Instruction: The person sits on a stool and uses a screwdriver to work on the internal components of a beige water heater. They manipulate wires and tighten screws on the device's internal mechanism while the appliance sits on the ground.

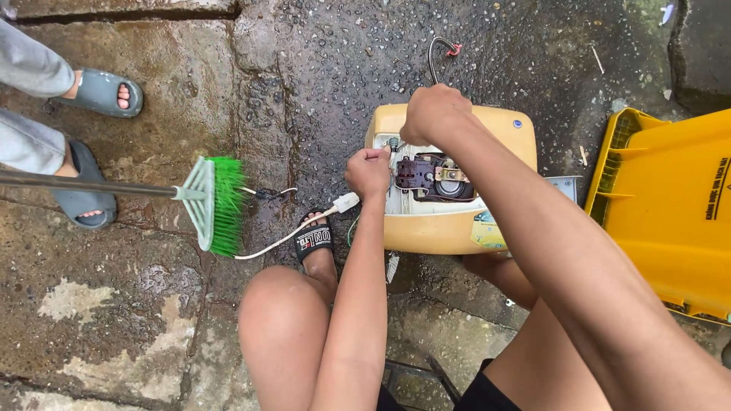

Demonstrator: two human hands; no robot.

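Yellow appliance casing (487, 133) is lying opened on wet pavement w/ dark internal parts (434, 179) showing. Left hand (369, 171) is fisted at casing's left edge; right hand (434, 113) is clenched at its top, contents not visible. Risk: wet ground plus white cord (293, 236) left of casing could mean shock/slipping; green broom (217, 204) is sweeping further left.

Cream-yellow appliance casing (499, 125), green-bristled broom (225, 205), bright yellow bin (678, 221), grey sandals (103, 93), white cable (282, 242).
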